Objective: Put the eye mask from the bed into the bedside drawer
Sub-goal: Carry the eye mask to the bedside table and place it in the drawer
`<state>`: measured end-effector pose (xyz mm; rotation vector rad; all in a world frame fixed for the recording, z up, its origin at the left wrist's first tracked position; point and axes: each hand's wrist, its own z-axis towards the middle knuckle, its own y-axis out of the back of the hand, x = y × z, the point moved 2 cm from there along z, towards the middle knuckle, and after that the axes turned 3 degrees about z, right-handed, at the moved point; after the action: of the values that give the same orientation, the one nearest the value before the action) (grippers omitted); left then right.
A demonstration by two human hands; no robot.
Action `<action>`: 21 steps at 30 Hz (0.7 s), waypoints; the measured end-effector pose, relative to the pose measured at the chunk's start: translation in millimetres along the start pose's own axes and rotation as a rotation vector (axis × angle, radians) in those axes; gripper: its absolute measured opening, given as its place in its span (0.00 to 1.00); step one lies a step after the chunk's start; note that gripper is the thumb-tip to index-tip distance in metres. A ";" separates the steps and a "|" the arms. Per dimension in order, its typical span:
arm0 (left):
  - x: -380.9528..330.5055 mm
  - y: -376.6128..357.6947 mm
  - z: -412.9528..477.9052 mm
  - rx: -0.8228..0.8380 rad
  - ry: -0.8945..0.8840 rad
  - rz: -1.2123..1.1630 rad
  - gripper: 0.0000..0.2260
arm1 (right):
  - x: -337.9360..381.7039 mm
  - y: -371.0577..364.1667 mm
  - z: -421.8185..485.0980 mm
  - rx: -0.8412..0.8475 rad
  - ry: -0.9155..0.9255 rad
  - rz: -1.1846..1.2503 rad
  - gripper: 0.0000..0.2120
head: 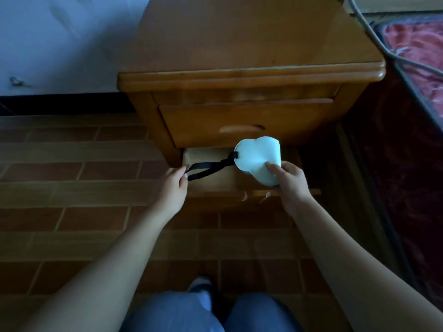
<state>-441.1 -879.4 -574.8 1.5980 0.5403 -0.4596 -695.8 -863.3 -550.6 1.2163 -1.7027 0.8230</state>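
Note:
A white eye mask (256, 156) with a black strap (206, 170) hangs over the pulled-out lower drawer (211, 185) of a wooden bedside cabinet (239, 44). My right hand (291, 182) grips the folded white mask at its lower right edge. My left hand (173, 185) pinches the far loop of the strap at the drawer's left side, so the strap stretches between my hands. The upper drawer (244, 121) with its carved handle is closed just above the mask.
The bed with a red patterned cover (417, 56) lies at the right, a grey cord (374, 32) running across it. Brown brick-pattern floor (72, 188) spreads left and below. A white wall (60, 39) is behind at left. My knees in jeans (203, 312) are at the bottom.

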 end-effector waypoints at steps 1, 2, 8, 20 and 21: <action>3.8 -3.5 -3.8 0.014 0.004 0.024 0.17 | -4.2 1.0 -0.5 0.003 -0.002 0.002 0.13; 7.3 -6.9 -7.6 0.040 0.016 0.058 0.18 | -8.2 2.3 -0.7 0.005 -0.005 0.007 0.13; 23.2 -18.5 -26.2 0.163 0.130 0.232 0.22 | -15.2 3.7 7.2 0.036 0.019 -0.019 0.18; 26.7 -33.2 -23.0 0.113 0.225 0.148 0.22 | -21.1 -44.4 53.4 0.176 -0.068 -0.316 0.19; 28.3 -33.9 -21.7 0.110 0.229 0.146 0.22 | -23.6 -48.0 57.6 0.182 -0.066 -0.339 0.20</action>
<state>-438.7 -853.5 -616.6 1.7949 0.5734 -0.1999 -661.9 -919.2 -594.3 1.6180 -1.4391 0.7463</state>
